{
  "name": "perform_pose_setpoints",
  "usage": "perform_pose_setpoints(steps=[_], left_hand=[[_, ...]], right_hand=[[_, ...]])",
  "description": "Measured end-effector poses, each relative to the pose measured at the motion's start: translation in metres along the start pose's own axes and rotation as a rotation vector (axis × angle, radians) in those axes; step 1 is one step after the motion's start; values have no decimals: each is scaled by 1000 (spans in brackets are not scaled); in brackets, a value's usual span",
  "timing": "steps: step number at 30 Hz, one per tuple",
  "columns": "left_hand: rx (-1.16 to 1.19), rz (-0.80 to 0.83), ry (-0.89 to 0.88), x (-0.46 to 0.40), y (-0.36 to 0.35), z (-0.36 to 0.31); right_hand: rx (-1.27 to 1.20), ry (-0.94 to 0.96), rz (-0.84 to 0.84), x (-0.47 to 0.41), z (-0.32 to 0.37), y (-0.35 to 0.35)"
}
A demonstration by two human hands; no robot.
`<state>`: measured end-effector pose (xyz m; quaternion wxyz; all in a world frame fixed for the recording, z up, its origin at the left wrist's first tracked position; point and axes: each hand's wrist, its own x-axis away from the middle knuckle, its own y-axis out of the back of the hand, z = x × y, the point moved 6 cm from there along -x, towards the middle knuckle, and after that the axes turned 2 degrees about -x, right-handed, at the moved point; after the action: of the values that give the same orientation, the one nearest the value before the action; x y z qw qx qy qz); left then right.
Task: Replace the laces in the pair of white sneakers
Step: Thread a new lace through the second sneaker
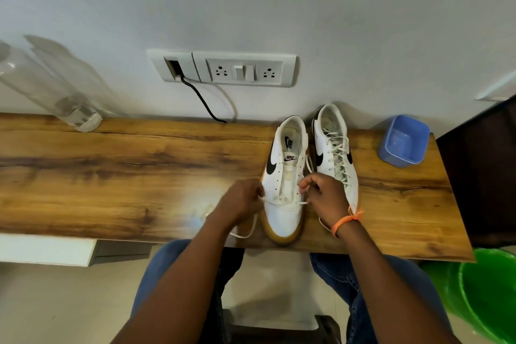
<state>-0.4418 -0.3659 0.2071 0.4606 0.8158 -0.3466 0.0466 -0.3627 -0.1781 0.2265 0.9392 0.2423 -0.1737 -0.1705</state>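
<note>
At the counter's (111, 165) near edge, my left hand (243, 201) and right hand (325, 198) each pinch the lace (303, 202) of the near sneaker (284, 176); my knuckles hide the fingertips. The laced sneaker (333, 148) stands just beside it.

One head-worn wide-angle view looks forward and steeply down from above the seated person's lap, facing a wall (279, 3). It sits close over a wooden shelf (111, 176), which runs just beyond and beneath the fingers (305, 180), frame edges bowed by the lens.
</note>
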Motion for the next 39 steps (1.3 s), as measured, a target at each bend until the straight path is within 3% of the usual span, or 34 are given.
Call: perform_pose_setpoints(steps=[4, 6, 9, 14, 16, 25, 27, 31, 34, 37, 39], left_hand=[[15, -368, 332, 4, 52, 32], [-76, -410, 389, 5, 58, 29], [-254, -274, 394, 2, 42, 13], [-182, -57, 142, -2, 12, -31], [-180, 29, 127, 2, 4, -40], [-77, 53, 167, -21, 11, -27], [-92, 169, 160, -23, 17, -21], [100, 422, 106, -12, 24, -21], [-130, 296, 131, -16, 34, -6], [-571, -124, 174, -15, 53, -2], [-411, -216, 143, -16, 52, -11]], right_hand=[[-93, -72, -109, -2, -2, 17], [-133, -95, -105, -3, -4, 18], [-96, -42, -62, -2, -2, 6], [-7, 67, -87, -1, 9, 1], [15, 74, -91, -3, 13, 1], [95, 221, -81, -6, 17, -15], [177, 264, -56, -2, 14, -20], [206, 243, -28, -2, 7, -19], [185, 238, -43, 0, 6, -21], [211, 250, -86, 4, 6, -25], [242, 250, -105, 6, 7, -25]])
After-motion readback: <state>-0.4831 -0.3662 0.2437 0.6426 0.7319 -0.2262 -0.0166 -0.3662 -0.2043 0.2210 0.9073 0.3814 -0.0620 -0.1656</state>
